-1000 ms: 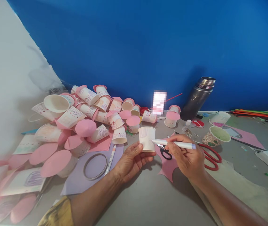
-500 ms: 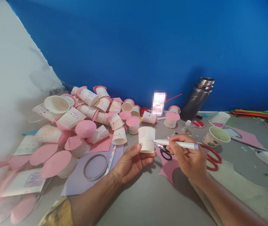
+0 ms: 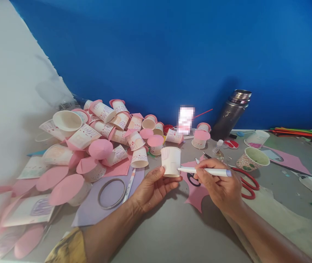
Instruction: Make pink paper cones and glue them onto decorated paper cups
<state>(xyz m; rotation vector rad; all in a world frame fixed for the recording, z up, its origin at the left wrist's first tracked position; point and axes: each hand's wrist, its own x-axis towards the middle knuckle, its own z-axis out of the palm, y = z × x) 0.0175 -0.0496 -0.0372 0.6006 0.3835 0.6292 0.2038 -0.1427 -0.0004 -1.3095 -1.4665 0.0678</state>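
My left hand [image 3: 151, 188] grips a small white paper cup [image 3: 170, 161] from below, holding it upright above the grey table [image 3: 172, 233]. My right hand [image 3: 218, 184] is closed on a white marker with a lilac end [image 3: 207, 171]. The marker lies level and its tip touches the cup's right side, low down. Faint lines show on the cup's left side. Beneath my right hand lie a piece of pink paper [image 3: 196, 193] and red-handled scissors [image 3: 247, 179].
A heap of decorated cups with pink paper discs [image 3: 103, 138] fills the left. A metal ring [image 3: 111, 193] and a pen [image 3: 128, 186] lie on lilac paper. A steel flask [image 3: 231, 115], a patterned cup [image 3: 251, 157] and coloured sticks [image 3: 300, 132] stand right.
The marker's tip has slid down the cup's right side, from near mid-height to close to the base. The cup and my left hand have hardly moved.
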